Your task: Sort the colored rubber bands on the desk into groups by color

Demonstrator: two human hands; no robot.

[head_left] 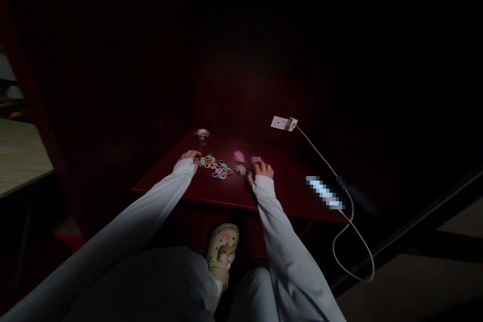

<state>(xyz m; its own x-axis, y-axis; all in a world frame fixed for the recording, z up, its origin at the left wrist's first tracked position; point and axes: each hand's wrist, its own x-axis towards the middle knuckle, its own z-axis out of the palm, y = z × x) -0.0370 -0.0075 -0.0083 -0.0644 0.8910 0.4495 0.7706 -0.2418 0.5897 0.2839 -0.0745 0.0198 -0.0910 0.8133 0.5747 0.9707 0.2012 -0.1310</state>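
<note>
A loose heap of multicoloured hair ties lies on the dark red tabletop. My left hand rests at the heap's left edge, its thumb and fingers apart around the nearest ties, with nothing visibly gripped. Three small sorted piles sit further right: a pink pile, a beige pile and a purple pile. Over the near side of the purple pile is my right hand, fingers spread and thumb out towards the beige one. Its fingertips partly cover the purple pile.
A clear round container with something pinkish at its top stands at the back left. On the right lies a blurred bright device, its white cable running to a wall socket. A beige clog shows below the table edge.
</note>
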